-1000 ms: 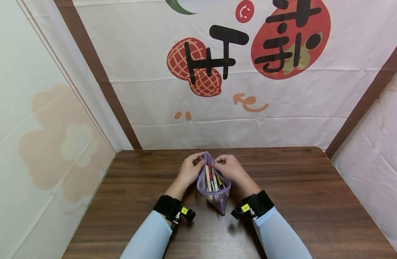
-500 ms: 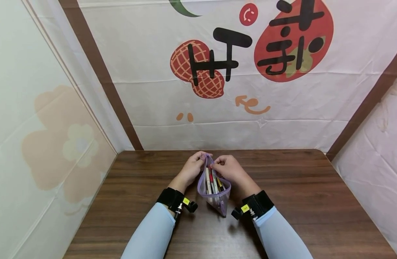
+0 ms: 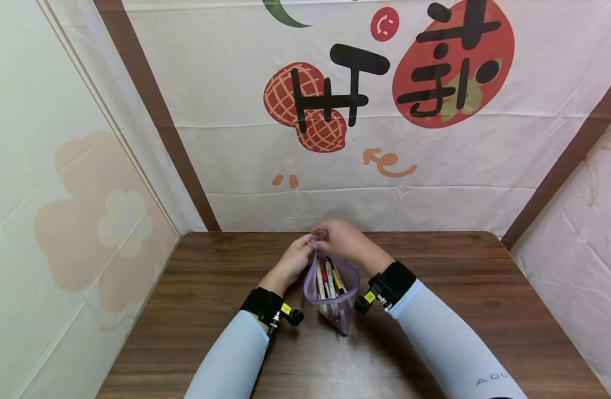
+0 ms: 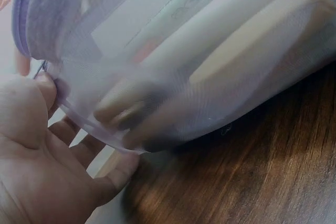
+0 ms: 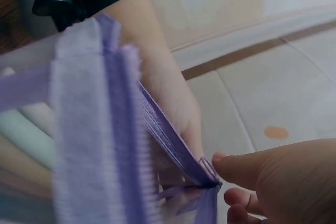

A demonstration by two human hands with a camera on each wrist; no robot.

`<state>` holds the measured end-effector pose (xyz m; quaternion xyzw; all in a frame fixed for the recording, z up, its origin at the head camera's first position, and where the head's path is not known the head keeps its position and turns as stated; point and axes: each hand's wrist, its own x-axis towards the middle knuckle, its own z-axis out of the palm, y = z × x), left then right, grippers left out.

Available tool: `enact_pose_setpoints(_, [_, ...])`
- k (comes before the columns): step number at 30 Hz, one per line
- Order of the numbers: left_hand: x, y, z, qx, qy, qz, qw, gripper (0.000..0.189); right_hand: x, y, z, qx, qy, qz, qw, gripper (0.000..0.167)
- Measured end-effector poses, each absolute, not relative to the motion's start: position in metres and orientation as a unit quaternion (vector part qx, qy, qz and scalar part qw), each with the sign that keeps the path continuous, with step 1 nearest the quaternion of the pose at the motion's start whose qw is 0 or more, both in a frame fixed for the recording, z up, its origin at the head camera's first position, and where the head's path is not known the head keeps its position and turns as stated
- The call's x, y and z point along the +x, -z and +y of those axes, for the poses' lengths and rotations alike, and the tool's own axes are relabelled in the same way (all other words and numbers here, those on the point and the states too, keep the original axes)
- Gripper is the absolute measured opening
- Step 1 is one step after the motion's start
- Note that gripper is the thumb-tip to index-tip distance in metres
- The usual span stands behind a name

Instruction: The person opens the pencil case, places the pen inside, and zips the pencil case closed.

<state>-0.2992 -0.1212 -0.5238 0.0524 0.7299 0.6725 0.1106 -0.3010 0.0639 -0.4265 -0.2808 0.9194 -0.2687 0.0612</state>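
Note:
A purple mesh pencil case (image 3: 338, 317) stands at the middle of the table, its zipped mouth gaping upward. Several pens (image 3: 328, 280) lie inside, one red and one yellow among them. My left hand (image 3: 293, 260) grips the case's far end, thumb on the near side and fingers behind, as the left wrist view shows. At that same end is my right hand (image 3: 349, 244), its thumb right at the small zipper pull (image 5: 208, 168). In the right wrist view a gap shows between this thumb and the loosely curled fingers (image 5: 240, 199).
The wooden table (image 3: 210, 266) ends close behind both hands at a printed white cloth backdrop (image 3: 225, 149). A pale panel (image 3: 86, 238) borders it on the left. Black straps with small cameras (image 3: 392, 285) sit on both wrists.
My right hand has left the case's right edge and moved up and left to the far corner beside my left hand. The case's mouth has widened slightly on the right.

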Motion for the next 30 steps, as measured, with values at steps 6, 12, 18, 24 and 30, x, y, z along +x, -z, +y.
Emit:
enact_pose_setpoints(6, [-0.297,0.522,-0.122,0.026,-0.668,0.734,0.119,0.036,-0.306,0.415,0.055,-0.329,0.180,0.924,0.074,0.036])
enact_pose_setpoints(12, [-0.299,0.525,-0.123,0.020,-0.692,0.712,0.120,0.032,-0.306,0.416,0.052,-0.335,0.153,0.928,0.060,0.029])
enact_pose_setpoints(18, [-0.300,0.525,-0.124,0.029,-0.700,0.702,0.126,0.029,-0.306,0.418,0.049,-0.326,0.133,0.935,0.046,0.021])
enact_pose_setpoints(24, [-0.298,0.521,-0.125,0.040,-0.690,0.711,0.133,0.040,-0.307,0.417,0.048,-0.321,0.130,0.937,0.051,0.018])
enact_pose_setpoints(30, [-0.298,0.521,-0.124,0.047,-0.666,0.733,0.129,0.041,-0.309,0.420,0.051,-0.339,0.144,0.928,0.054,0.018])
